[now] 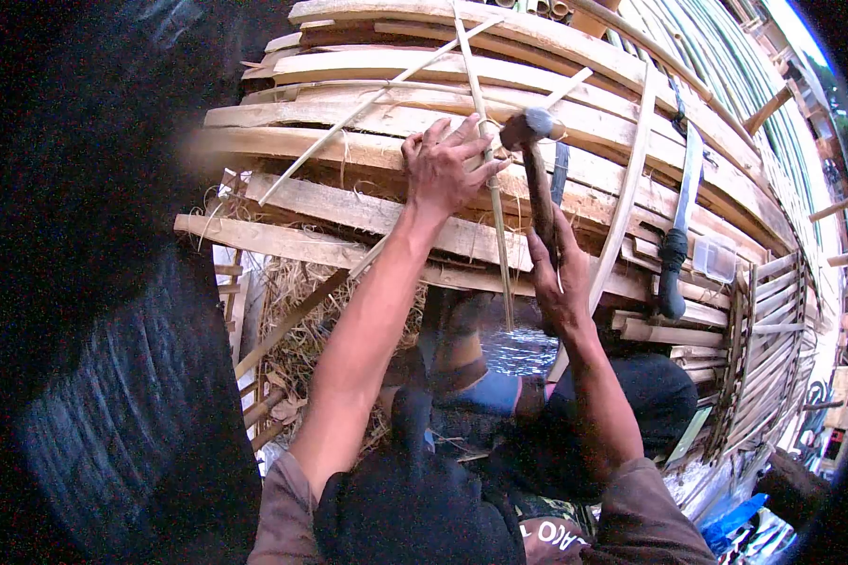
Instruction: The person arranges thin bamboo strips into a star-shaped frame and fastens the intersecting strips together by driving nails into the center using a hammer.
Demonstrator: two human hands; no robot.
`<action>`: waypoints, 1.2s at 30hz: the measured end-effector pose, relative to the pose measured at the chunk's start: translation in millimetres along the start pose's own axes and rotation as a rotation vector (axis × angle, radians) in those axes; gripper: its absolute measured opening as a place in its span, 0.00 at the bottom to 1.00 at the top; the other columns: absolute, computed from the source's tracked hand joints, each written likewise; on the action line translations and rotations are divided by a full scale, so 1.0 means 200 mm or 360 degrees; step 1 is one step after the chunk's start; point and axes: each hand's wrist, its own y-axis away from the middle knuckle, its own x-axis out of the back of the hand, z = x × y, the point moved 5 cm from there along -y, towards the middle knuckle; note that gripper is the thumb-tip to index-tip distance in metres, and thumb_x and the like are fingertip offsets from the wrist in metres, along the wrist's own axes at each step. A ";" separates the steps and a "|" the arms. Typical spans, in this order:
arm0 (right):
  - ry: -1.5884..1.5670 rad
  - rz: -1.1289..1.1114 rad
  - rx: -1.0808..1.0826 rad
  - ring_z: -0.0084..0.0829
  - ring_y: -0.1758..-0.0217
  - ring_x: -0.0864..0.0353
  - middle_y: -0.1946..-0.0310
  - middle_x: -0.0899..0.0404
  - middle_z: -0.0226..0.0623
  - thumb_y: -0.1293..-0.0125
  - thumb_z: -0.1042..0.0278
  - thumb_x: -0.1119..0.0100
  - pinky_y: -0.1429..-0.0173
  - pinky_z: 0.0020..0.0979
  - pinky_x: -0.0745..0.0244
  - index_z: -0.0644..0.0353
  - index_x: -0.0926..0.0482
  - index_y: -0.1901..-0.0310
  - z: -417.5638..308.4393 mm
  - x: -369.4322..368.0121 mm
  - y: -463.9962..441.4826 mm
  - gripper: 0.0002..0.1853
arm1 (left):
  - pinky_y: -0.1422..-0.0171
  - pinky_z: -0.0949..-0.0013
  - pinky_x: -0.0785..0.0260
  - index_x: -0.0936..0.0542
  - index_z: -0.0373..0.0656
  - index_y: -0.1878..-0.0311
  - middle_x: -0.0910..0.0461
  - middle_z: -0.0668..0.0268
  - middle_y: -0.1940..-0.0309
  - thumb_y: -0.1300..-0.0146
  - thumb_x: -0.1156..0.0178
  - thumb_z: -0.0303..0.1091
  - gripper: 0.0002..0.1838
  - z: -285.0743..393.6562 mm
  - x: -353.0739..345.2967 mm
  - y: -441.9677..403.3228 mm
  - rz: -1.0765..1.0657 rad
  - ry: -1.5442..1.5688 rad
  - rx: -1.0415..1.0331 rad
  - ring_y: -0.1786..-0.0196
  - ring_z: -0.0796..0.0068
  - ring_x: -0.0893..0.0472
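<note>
My left hand (pixel 448 169) lies over the wooden planks (pixel 377 118) with its fingers spread, the thumb and fingertips against a thin bamboo strip (pixel 499 226) that runs across them. In my right hand (pixel 563 282) is the wooden handle of a hammer (pixel 537 174). Its metal head is raised at the upper end, just right of my left fingertips. Another thin strip (pixel 349 121) crosses the planks diagonally at the left. A wider strip (pixel 631 179) crosses them right of the hammer. Part of a dark strap or blade shows behind the hammer handle.
A long blade with a dark handle (pixel 671 273) lies on the planks at the right, near a clear plastic box (pixel 714 259). Dry straw (pixel 301 292) is below the planks. A dark sheet (pixel 113 377) covers the left side. Bamboo slats (pixel 773 330) stand at the right.
</note>
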 end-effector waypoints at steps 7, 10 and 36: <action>0.0000 0.0032 0.0312 0.55 0.60 0.16 0.63 0.20 0.63 0.31 0.71 0.43 0.59 0.41 0.24 0.58 0.38 0.32 0.00 -0.05 -0.01 0.27 | 0.32 0.40 0.51 0.13 0.68 0.52 0.24 0.71 0.36 0.49 0.36 0.67 0.24 -0.02 0.00 -0.01 0.0001 0.0111 0.0020 0.33 0.57 0.32; -0.0042 0.0042 0.0297 0.58 0.60 0.16 0.63 0.21 0.65 0.31 0.71 0.44 0.59 0.44 0.24 0.57 0.38 0.31 -0.01 -0.06 -0.01 0.28 | 0.33 0.40 0.50 0.13 0.67 0.53 0.24 0.70 0.36 0.49 0.35 0.66 0.24 -0.02 0.00 0.00 -0.0001 0.0125 0.0032 0.33 0.57 0.32; 0.0016 0.0198 0.0414 0.50 0.61 0.15 0.62 0.20 0.58 0.31 0.71 0.44 0.59 0.40 0.23 0.53 0.39 0.30 0.00 -0.10 0.04 0.29 | 0.32 0.44 0.50 0.12 0.65 0.55 0.22 0.62 0.41 0.55 0.31 0.65 0.25 -0.03 -0.01 -0.01 0.0104 0.0135 0.0056 0.33 0.59 0.31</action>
